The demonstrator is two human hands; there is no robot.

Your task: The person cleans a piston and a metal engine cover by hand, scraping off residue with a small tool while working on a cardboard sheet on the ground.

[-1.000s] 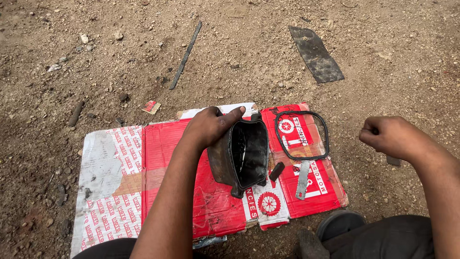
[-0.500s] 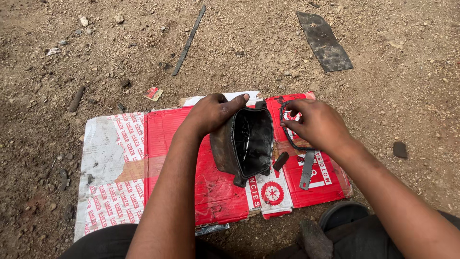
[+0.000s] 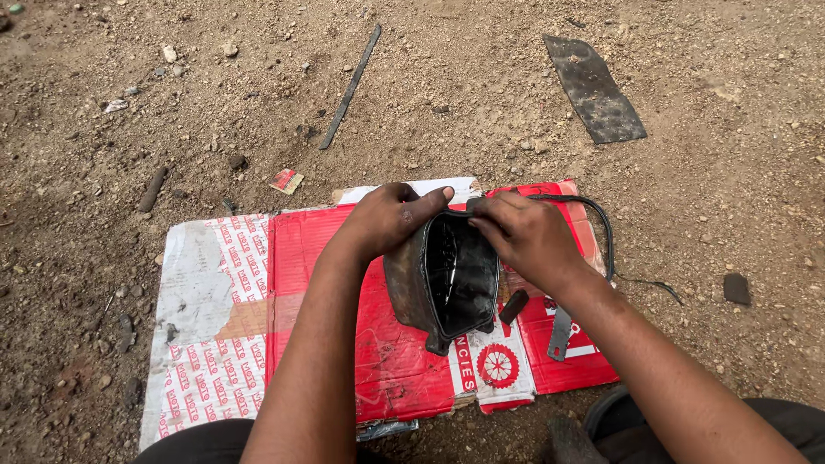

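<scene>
Left hand (image 3: pixel 391 219) clamped on the top left rim of a black greasy metal box-shaped housing (image 3: pixel 443 279), thumb stretched over the rim; grip tight on it. Right hand (image 3: pixel 528 236) on the housing's top right rim, fingers curled over the edge, also gripping it. Housing stands tilted with its open side up toward the camera, on a flattened red and white printed cardboard sheet (image 3: pixel 335 344), near the middle of the sheet toward its far edge. Thin black rubber gasket loop (image 3: pixel 601 228) lies at the sheet's far right corner, partly hidden behind the right hand. Small flat grey metal bracket (image 3: pixel 559 333) and short dark stubby piece (image 3: pixel 514 306) lie just right of the housing, near the right edge. Cardboard rests on bare gravelly dirt ground (image 3: pixel 215 103). Past the far edge: long thin dark metal strip (image 3: pixel 351 86), flat dark rubber-like sheet scrap (image 3: pixel 595 88), well apart.
</scene>
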